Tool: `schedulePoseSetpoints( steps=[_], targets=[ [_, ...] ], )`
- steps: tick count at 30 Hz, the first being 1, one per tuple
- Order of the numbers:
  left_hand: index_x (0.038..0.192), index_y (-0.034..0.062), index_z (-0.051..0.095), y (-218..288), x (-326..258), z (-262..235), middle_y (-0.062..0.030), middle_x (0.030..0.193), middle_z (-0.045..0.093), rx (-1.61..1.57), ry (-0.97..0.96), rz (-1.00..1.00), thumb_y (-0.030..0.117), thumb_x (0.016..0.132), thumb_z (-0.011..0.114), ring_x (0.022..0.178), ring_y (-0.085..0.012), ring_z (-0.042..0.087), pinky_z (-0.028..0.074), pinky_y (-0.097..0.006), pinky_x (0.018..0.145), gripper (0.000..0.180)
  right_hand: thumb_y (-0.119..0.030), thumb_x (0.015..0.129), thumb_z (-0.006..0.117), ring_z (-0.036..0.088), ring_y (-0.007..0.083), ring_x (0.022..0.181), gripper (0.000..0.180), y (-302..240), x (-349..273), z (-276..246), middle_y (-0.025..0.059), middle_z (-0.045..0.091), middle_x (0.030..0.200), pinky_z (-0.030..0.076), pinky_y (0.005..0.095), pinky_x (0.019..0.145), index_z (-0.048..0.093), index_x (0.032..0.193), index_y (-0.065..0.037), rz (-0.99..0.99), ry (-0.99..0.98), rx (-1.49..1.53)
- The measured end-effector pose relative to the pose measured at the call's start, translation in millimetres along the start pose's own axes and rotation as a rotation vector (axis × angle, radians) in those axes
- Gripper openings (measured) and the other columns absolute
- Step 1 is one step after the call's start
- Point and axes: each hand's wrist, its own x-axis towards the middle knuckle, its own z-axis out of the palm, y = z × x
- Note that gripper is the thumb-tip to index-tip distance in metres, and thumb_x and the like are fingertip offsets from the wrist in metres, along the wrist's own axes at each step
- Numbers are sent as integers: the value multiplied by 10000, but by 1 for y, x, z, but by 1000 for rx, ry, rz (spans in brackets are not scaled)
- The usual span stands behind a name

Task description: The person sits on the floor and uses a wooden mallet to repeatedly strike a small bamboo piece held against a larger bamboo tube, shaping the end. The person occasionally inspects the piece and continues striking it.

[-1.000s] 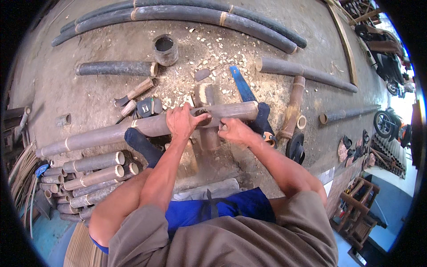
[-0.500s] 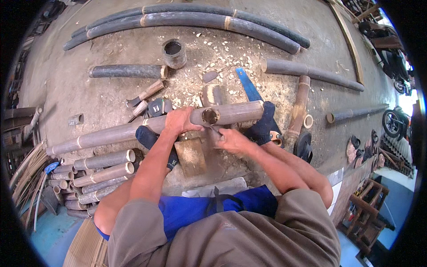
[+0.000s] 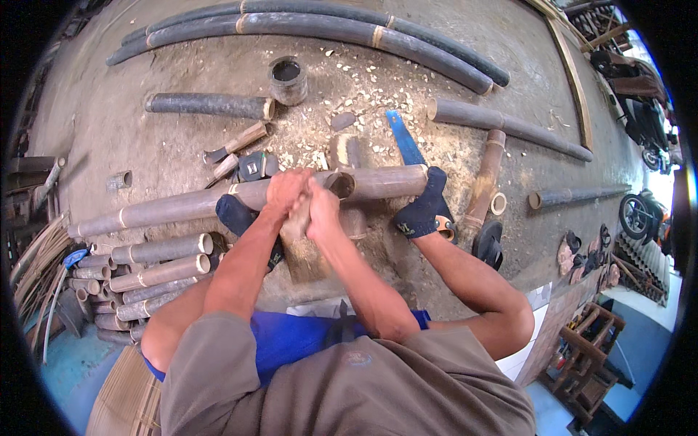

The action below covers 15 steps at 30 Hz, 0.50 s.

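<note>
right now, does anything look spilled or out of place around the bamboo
Yes: pale chips lie scattered on the floor beyond the bamboo pole under the left hand, some near the blue saw blade. They look like loose, unswept litter; nothing else stands out.

one holed bamboo pole (image 3: pixel 392 182), one blue saw (image 3: pixel 404 138), perhaps two short wooden-handled tools (image 3: pixel 247 136).

Dark motorbike (image 3: pixel 641 120) at upper right, wooden frame (image 3: pixel 584 346) lower right.
</note>
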Motion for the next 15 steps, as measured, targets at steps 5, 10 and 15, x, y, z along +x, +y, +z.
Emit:
schedulePoseSetpoints(
  steps=[5,10,15],
  targets=[
    [1171,177,705,10,-8,-5,-76,1148,748,-201,275,215,390,838,728,1048,-320,733,585,-438,876,395,-312,1060,588,596,213,595,258,-37,36,24,57,575,711,534,402,543,575,959,-75,87,65,421],
    [1204,84,708,29,-9,-24,-158,1123,758,-29,87,30,762,584,848,1088,-344,726,570,-461,937,929,-314,1005,699,604,186,563,248,-28,-11,-77,42,606,730,515,364,513,601,1026,-88,-73,-71,-277],
    [1263,80,716,44,-15,-47,-157,1138,765,2,-75,-44,795,568,839,1049,-362,740,582,-471,921,1004,-267,978,738,607,166,573,380,-63,-71,-110,35,607,762,517,355,511,567,1240,-50,-303,-60,-744]
  ],
)
